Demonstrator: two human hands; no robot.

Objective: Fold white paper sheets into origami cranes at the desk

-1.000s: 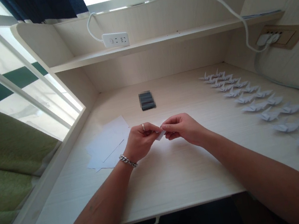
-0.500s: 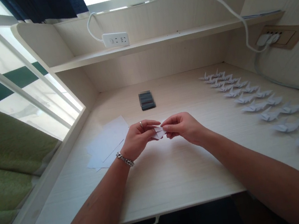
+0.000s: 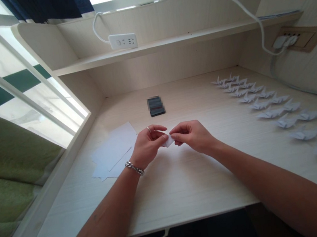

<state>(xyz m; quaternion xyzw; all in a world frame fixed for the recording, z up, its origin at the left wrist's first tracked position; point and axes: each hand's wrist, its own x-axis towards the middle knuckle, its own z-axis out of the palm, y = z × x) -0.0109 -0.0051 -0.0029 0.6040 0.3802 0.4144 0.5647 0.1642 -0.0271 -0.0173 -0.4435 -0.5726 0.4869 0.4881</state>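
Observation:
A small folded piece of white paper [image 3: 168, 141] is pinched between my two hands, just above the middle of the desk. My left hand [image 3: 148, 144], with a ring and a chain bracelet, grips its left side between thumb and fingers. On the other side, my right hand [image 3: 192, 135] pinches the paper's upper right edge with thumb and forefinger. Much of the paper is covered by my fingertips, so its exact folds cannot be made out. Left of my left hand lie loose white paper sheets [image 3: 114, 144], overlapping each other.
Several folded paper cranes [image 3: 272, 113] stand in two rows along the desk's right side. A dark, blurred-out flat object [image 3: 156, 106] lies beyond my hands. On the shelf [image 3: 164, 45] rests a white power strip [image 3: 123, 41]; a white cable [image 3: 236, 0] hangs down to the wall socket [image 3: 305, 37].
My thumbs and fingertips have drawn closer together over the folded paper, and less of it shows. The sheets, the cranes and the dark object stay in place.

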